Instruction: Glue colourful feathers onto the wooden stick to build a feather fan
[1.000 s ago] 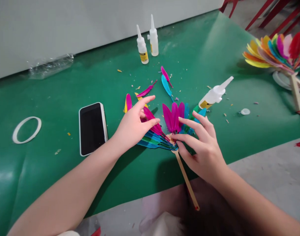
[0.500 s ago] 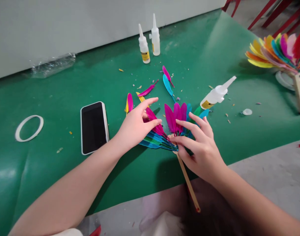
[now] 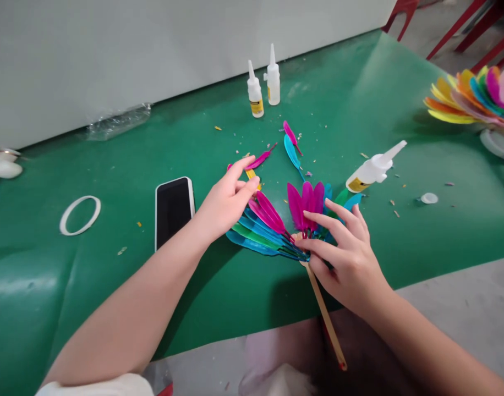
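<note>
A feather fan of blue, green and magenta feathers spreads from a thin wooden stick. My right hand holds the fan where the feathers meet the stick, its thumb and index finger at the quill ends and the other fingers spread over the right-hand feathers. Above the left feathers is my left hand, thumb and index finger apart, holding nothing. Just beyond it lie a loose magenta feather and a yellow feather, partly covered. A blue feather and another magenta one rest farther back.
Two glue bottles stand near the wall; a third bottle leans at the right beside a small cap. A phone and white ring lie left. A colourful feather fan is far right.
My left hand has drawn back from the left magenta feathers toward the loose feathers, uncovering more of the fan. My right hand keeps its hold. The whole view has shifted a little.
</note>
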`<state>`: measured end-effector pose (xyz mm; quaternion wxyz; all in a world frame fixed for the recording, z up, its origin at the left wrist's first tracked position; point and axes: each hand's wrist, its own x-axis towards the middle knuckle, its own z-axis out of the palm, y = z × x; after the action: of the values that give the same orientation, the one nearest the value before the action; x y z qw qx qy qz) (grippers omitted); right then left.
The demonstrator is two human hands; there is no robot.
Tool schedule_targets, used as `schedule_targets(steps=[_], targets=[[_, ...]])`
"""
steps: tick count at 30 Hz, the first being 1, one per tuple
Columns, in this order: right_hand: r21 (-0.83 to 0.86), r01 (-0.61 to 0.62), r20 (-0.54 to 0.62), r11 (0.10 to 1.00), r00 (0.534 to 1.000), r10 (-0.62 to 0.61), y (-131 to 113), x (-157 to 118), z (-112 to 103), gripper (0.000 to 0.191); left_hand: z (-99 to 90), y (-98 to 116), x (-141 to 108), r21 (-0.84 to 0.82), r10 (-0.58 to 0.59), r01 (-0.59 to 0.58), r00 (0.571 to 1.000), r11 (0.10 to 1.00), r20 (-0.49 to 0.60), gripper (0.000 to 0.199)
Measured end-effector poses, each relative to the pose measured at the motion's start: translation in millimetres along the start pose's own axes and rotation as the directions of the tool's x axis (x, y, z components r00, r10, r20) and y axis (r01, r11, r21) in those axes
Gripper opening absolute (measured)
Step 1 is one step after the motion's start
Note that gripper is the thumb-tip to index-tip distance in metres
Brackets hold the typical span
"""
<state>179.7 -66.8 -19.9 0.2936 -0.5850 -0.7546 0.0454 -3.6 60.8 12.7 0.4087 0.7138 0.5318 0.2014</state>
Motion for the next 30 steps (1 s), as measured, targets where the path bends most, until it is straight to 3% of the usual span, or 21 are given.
schedule_targets(steps=[7,15,25,30], targets=[[0.012,0.012,-0.016,1.0,1.0,-0.012,1.0,-0.4,1.1,0.028,2.4,-3.0,1.0,-0.057,0.043,-0.04,0.998,0.998,0.044,0.063],[0.014,0.017,0.009,1.0,1.0,-0.017,1.1,0.1,-0.2,0.027,4.4,-6.6,0.5,-0.049,0.061,-0.056,0.992,0.997,0.11,0.065],[0.025,0.011,0.015,1.0,1.0,-0.011,1.7,1.0,0.5,0.026,6.7,-9.7,0.7,-0.021,0.096,-0.094,0.99,0.995,0.102,0.062],[0.107,0.048,-0.063,0.993,0.997,-0.042,1.7,-0.6,-6.1,0.033,7.2,-9.5,0.3,-0.006,0.088,-0.088,0.992,0.996,0.088,0.062]])
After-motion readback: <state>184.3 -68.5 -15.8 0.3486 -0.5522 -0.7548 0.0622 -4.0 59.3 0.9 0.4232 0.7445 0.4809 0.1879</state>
